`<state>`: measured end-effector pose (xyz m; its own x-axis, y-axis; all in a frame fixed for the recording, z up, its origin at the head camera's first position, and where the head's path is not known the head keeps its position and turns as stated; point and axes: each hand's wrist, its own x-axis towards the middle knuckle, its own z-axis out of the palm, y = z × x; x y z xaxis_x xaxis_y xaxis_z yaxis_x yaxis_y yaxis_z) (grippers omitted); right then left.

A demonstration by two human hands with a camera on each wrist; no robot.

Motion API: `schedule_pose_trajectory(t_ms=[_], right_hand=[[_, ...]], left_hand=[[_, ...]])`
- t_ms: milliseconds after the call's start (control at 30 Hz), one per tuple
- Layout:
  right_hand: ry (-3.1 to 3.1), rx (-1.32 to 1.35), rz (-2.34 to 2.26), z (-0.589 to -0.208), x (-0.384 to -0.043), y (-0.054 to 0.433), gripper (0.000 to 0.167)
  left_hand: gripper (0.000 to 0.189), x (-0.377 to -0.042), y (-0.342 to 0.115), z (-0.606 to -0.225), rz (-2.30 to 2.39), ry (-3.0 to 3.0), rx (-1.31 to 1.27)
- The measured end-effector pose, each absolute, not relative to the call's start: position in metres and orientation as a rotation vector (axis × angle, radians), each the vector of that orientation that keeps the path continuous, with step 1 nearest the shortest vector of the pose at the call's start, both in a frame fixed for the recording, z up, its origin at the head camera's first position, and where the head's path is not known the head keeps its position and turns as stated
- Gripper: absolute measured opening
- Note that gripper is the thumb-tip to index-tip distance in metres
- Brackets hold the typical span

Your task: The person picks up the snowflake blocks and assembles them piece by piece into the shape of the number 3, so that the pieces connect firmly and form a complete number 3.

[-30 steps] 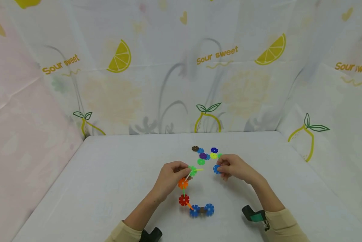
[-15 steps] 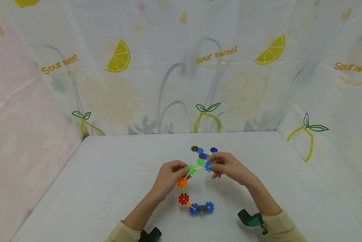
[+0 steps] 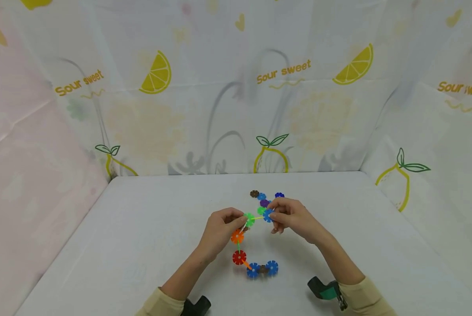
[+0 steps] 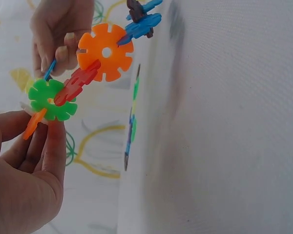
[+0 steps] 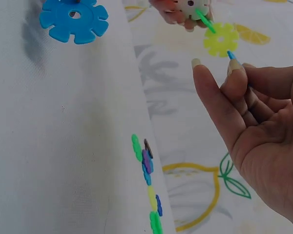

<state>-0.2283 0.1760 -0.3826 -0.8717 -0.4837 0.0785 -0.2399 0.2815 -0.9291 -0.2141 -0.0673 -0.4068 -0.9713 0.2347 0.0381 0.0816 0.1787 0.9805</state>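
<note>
A chain of slotted plastic snowflake discs hangs from my left hand point(image 3: 222, 230), which pinches it near its upper end. Down the chain I see an orange disc point(image 3: 237, 236), a red disc point(image 3: 239, 257) and two blue discs with a brown one point(image 3: 262, 269) between them. Above, a green disc point(image 3: 249, 219) carries a yellow disc point(image 5: 221, 40) pointing right. My right hand point(image 3: 295, 217) pinches a single blue disc point(image 3: 268, 215) between thumb and index finger. In the right wrist view its edge is right at the yellow disc's rim, most of it hidden by my fingers.
Loose discs lie flat on the white table point(image 3: 161, 219) behind my hands, among them a brown disc point(image 3: 254, 193), a purple disc point(image 3: 264, 203) and a dark blue disc point(image 3: 279, 195). My right hand partly covers this group. A printed cloth point(image 3: 220, 109) walls the table's back and sides.
My right hand has moved left with the blue disc, bringing it to the end of the yellow disc. The left hand and chain have risen slightly.
</note>
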Motion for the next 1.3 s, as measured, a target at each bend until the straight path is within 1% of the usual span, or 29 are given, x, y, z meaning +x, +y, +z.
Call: schedule_pose_trajectory(t_ms=[267, 800, 1033, 1300], right_hand=[[2.329, -0.692, -1.637, -0.384, -0.227, 0.172, 0.016], [2.491, -0.598, -1.686, -0.384, -0.218, 0.158, 0.008], [2.506, -0.662, -1.694, -0.387, -0.217, 0.154, 0.008], [2.437, -0.675, -1.742, -0.387, -0.219, 0.151, 0.008]], left_hand=[[0.020, -0.212, -0.065, -0.406, 1.896, 2.366, 0.314], [0.019, -0.208, -0.062, -0.404, 1.955, 2.449, 0.336], [0.017, -0.206, -0.061, -0.405, 1.961, 2.479, 0.307], [0.017, -0.210, -0.065, -0.405, 1.969, 2.484, 0.312]])
